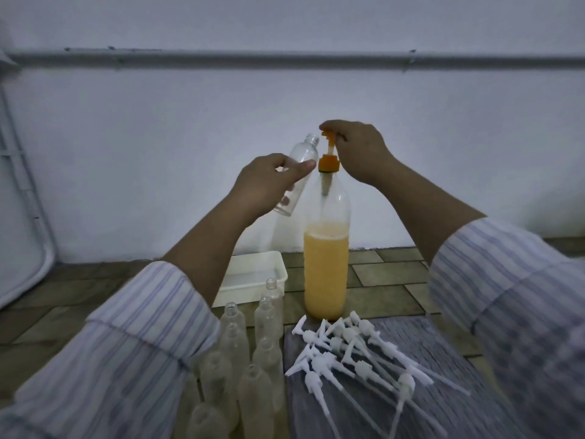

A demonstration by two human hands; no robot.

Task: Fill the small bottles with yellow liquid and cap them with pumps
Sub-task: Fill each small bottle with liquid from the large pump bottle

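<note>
A tall clear bottle (326, 274) about half full of yellow liquid stands on the floor, topped by an orange pump (329, 153). My right hand (361, 150) grips the raised pump head from above. My left hand (269, 182) holds a small empty clear bottle (300, 166), tilted with its open neck close to the pump's spout. Several empty small bottles (247, 353) stand in a group at the lower middle. A pile of white pumps (354, 350) with long dip tubes lies on a grey mat (443, 359) to their right.
A white plastic tray (253, 280) sits on the tiled floor behind the empty bottles, left of the big bottle. A white wall with a horizontal pipe (285, 57) rises close behind. A folded white frame (22, 185) leans at the far left.
</note>
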